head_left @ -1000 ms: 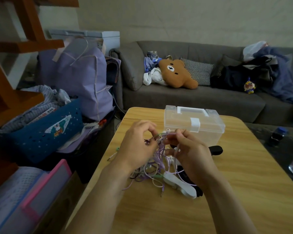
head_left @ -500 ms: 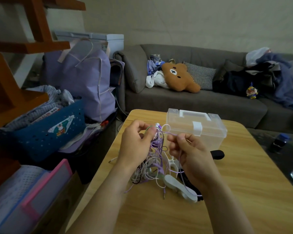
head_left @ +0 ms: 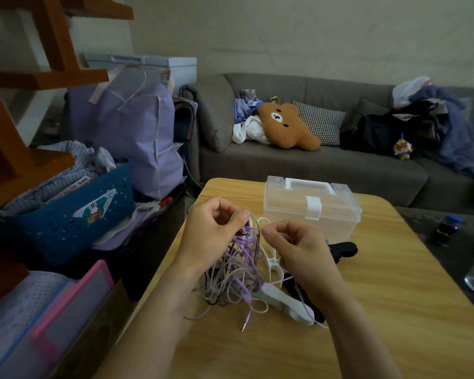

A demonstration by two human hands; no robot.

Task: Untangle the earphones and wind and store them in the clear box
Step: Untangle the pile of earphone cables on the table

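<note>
Both hands have lifted the tangled earphones (head_left: 238,258) higher off the bench (head_left: 394,310), left hand (head_left: 211,236) and right hand (head_left: 296,247) each with a pinching grip on a strand, teasing loops apart, the clear box (head_left: 312,207) still closed.

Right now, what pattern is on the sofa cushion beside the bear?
Black-and-white check cushion, head view.

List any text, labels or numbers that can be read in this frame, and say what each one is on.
"EP": white letters on the blue basket, beside its cartoon print; they may be part of a longer word.
Red and white package in the basket: it has print, too small and blurred to read.
Clear box: no label visible.
Nothing else in the frame has text that can be read.
</note>
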